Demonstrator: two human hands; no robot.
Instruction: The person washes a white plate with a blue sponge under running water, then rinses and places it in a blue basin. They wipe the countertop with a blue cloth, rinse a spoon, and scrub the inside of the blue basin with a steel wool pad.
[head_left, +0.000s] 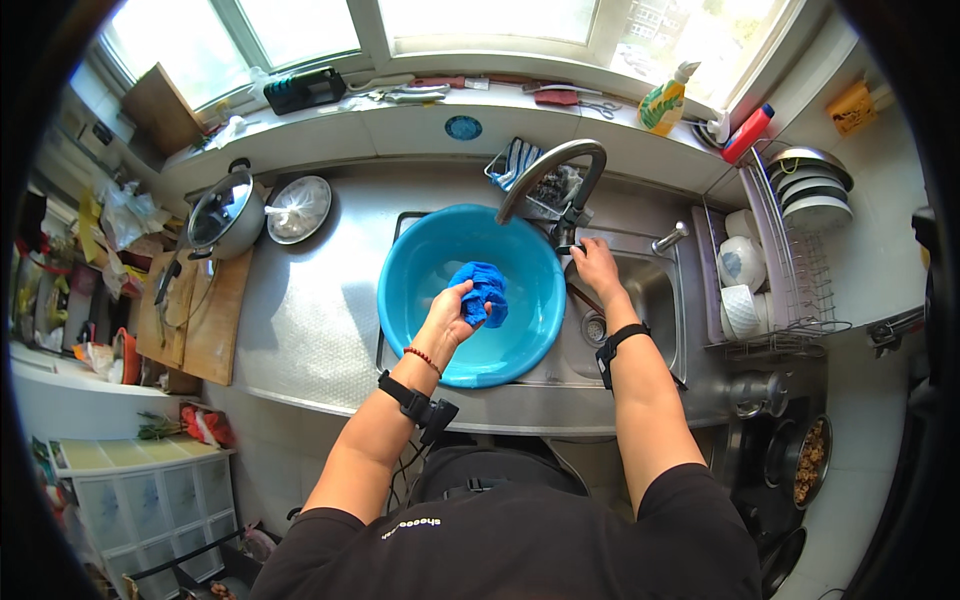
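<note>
A bunched blue cloth (482, 291) is gripped in my left hand (452, 313), above a large turquoise plastic basin (534, 339). The basin stands over the left part of the sink and seems to hold some water. My right hand (595, 262) is at the lever at the base of the curved metal faucet (559, 154); the fingers touch it, but how firmly they hold it is unclear. The spout reaches over the basin's right rim. Right of the basin lies the smaller steel sink bowl (649, 292), with a drain strainer (594, 327) in it.
A wire dish rack (784, 262) with bowls and plates stands at the right. Left are a lidded pot (225, 214), a plate with a plastic bag (298, 210) and wooden boards (217, 322). Spray bottle (663, 101), scissors and knives line the window ledge.
</note>
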